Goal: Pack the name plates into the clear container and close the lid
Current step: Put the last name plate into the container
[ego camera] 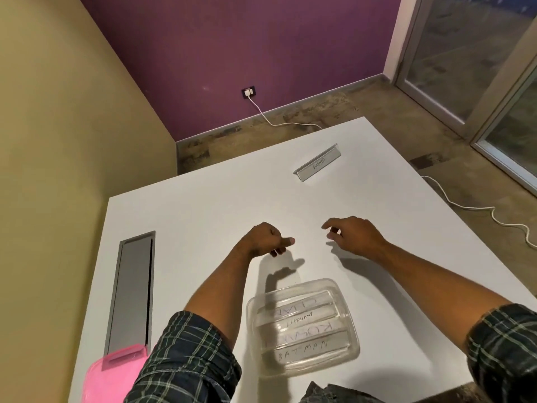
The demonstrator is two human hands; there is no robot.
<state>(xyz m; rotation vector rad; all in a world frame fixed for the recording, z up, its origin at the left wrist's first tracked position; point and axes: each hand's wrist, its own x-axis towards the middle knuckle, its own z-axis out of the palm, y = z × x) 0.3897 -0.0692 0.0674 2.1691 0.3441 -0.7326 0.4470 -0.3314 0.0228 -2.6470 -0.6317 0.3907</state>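
Note:
A clear container [351,349] sits on the white table near me, with several name plates [302,334] lying flat inside it. One more name plate [318,165], marked ALPHA, stands alone at the far side of the table. My left hand [268,238] hovers above the table beyond the container, fingers loosely curled, holding nothing. My right hand [353,232] hovers to its right, fingers bent and apart, also empty. A pink lid [113,373] lies at the near left table edge.
A grey recessed cable slot [132,292] runs along the left side of the white table [203,205]. Beyond the table are a purple wall, a socket with a white cable [271,119], and glass doors on the right.

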